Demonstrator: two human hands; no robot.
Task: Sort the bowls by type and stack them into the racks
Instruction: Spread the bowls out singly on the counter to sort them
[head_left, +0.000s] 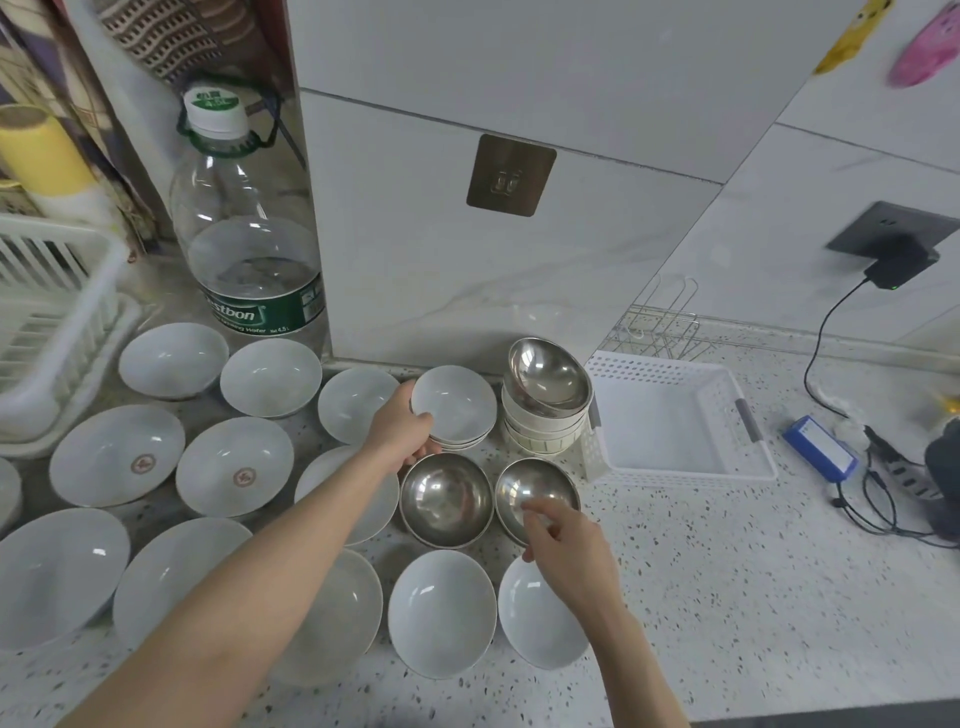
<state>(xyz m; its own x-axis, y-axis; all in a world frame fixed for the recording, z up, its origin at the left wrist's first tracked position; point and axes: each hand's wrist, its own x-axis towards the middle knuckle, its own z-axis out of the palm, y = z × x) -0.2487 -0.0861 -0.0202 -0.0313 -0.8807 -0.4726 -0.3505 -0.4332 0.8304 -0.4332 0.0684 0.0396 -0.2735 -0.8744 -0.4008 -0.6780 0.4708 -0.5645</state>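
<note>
Slatted rack (47, 312): white plastic, ribbed walls, at 9 o'clock on the speckled stone counter (727, 597).
Water bottle (249, 228): clear plastic, green label, at 11 o'clock behind the bowls.
White bowls (171, 358): glossy, round and shallow, spread from 7 to 10 o'clock; two carry a reddish emblem.
Left hand (402, 431): fingers curled round the near-left rim of a small white dish (457, 402), the top of a short stack at the centre.
Steel bowls (447, 501): two polished, mirror-like, side by side just below that stack.
Right hand (563, 535): fingers narrowly pinched on the near rim of the right steel bowl (535, 493).
Mixed stack (545, 415): ribbed white bowls with a tilted steel bowl on top, at 1 o'clock.
Perforated basket (675, 421): white plastic, rectangular, at 2 o'clock.
</note>
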